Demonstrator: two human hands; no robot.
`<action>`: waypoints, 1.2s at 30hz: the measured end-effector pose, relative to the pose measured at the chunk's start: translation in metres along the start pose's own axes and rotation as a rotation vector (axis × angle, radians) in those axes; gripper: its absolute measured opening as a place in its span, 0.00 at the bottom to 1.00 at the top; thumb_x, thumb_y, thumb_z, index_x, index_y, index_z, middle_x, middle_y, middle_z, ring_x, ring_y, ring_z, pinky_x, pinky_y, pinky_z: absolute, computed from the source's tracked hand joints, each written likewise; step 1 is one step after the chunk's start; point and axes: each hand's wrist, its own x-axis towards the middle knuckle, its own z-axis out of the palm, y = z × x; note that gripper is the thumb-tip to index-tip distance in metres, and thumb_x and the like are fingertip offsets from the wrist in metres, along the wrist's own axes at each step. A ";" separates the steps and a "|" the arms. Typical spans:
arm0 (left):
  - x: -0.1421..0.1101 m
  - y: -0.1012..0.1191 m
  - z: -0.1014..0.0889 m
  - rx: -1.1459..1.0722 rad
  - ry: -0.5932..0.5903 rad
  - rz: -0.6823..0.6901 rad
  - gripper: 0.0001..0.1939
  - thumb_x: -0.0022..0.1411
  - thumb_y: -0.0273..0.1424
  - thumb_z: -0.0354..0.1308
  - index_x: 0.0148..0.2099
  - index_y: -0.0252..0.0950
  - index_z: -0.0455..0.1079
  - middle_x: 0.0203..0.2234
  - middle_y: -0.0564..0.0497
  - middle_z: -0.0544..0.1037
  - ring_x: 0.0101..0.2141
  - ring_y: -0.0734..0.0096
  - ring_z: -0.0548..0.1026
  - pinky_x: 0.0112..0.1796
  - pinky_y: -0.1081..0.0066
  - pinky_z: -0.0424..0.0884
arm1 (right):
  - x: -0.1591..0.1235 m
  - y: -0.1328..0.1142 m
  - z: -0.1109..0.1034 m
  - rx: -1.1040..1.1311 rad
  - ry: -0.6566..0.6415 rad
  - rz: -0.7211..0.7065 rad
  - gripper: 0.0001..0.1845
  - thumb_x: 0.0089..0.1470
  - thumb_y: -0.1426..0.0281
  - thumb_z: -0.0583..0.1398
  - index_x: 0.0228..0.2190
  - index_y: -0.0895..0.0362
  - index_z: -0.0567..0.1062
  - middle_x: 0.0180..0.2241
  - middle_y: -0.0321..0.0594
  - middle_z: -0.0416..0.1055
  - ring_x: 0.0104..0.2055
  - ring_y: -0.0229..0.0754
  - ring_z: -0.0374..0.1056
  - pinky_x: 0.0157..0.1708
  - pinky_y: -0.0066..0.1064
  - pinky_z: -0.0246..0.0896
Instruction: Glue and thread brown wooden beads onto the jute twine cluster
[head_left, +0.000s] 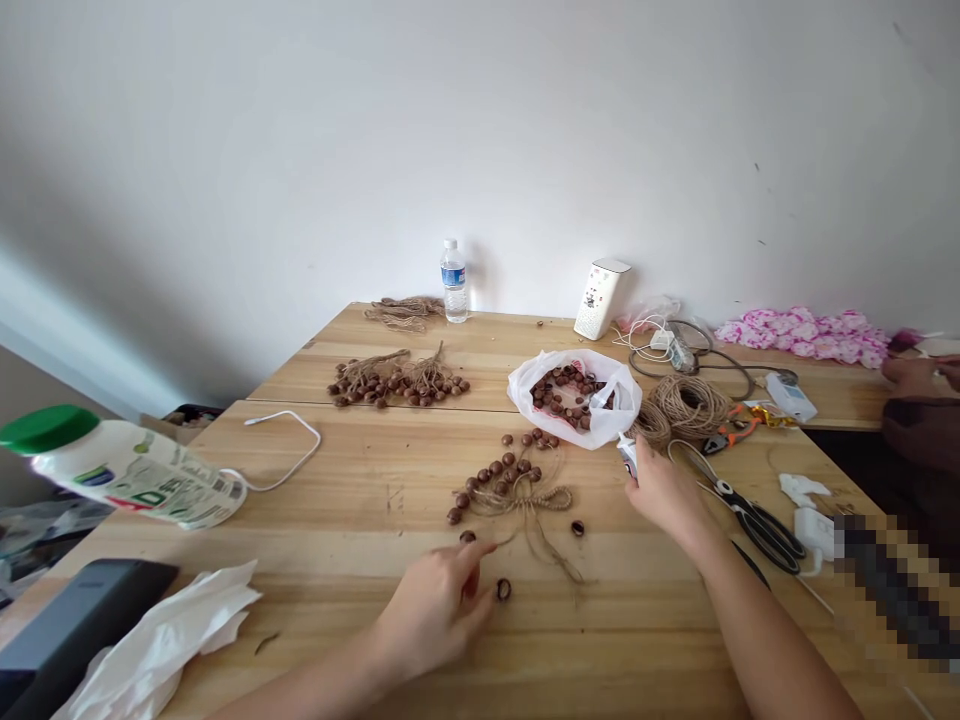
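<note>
Gripping white tube [628, 456] in right hand [664, 495] with fingers closed round it, tip angled roughly toward 12, likely to leave the tip exposed and aimable.

Head view, only one available. Setting clock centre on looped cord [538, 500], 12 toward wall [525, 150]. Reading tube at 2, right hand at 3. Holding left hand [439, 605] half-curled between 7 and 8, index right by single brown shell [468, 537] at 8; can't tell whether pinching that, a cord end or nothing.

Seeing brown shells [508, 459] fanned at 9 to 10, apparently tied to cord strands; probably spread to limit tangling. More shells [550, 398] in plastic bag [626, 390] between 12 and 1, with mouth wide open, presumably for easy picking.

Also noting twine coil [697, 405] at 2, pliers [741, 430] just past it, scissors [746, 510] at 3; looks grouped for right-hand reach. Two shell bundles [360, 385] at 10, seemingly set clear of both hands. Dark ring [507, 597] at 7, half shell [577, 528] near 5, both lying loose.
</note>
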 end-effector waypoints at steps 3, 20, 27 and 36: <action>-0.001 -0.004 0.009 0.125 -0.087 -0.052 0.20 0.50 0.29 0.58 0.48 0.39 0.70 0.19 0.52 0.76 0.22 0.63 0.72 0.27 0.70 0.62 | 0.015 0.009 0.019 -0.041 -0.083 0.025 0.19 0.51 0.79 0.56 0.47 0.68 0.65 0.36 0.58 0.73 0.38 0.53 0.72 0.31 0.34 0.61; 0.005 -0.013 0.023 0.294 -0.137 0.062 0.07 0.57 0.30 0.52 0.39 0.39 0.69 0.16 0.53 0.74 0.18 0.67 0.71 0.21 0.73 0.56 | -0.052 -0.071 -0.004 0.368 -0.133 -0.816 0.03 0.52 0.74 0.61 0.32 0.57 0.75 0.34 0.41 0.69 0.38 0.43 0.65 0.37 0.31 0.61; 0.005 -0.007 0.022 -0.263 -0.075 -0.101 0.08 0.56 0.29 0.55 0.40 0.36 0.67 0.22 0.53 0.74 0.22 0.73 0.70 0.24 0.76 0.63 | -0.066 -0.083 0.005 0.644 -0.184 -0.748 0.13 0.49 0.72 0.64 0.39 0.57 0.71 0.36 0.40 0.70 0.35 0.41 0.67 0.34 0.29 0.62; 0.009 0.001 0.020 -1.054 -0.150 -0.336 0.14 0.48 0.31 0.67 0.36 0.33 0.67 0.26 0.50 0.79 0.26 0.71 0.76 0.30 0.71 0.71 | -0.064 -0.090 0.019 1.012 -0.087 -0.782 0.06 0.53 0.72 0.61 0.36 0.58 0.72 0.31 0.39 0.68 0.29 0.36 0.64 0.27 0.25 0.60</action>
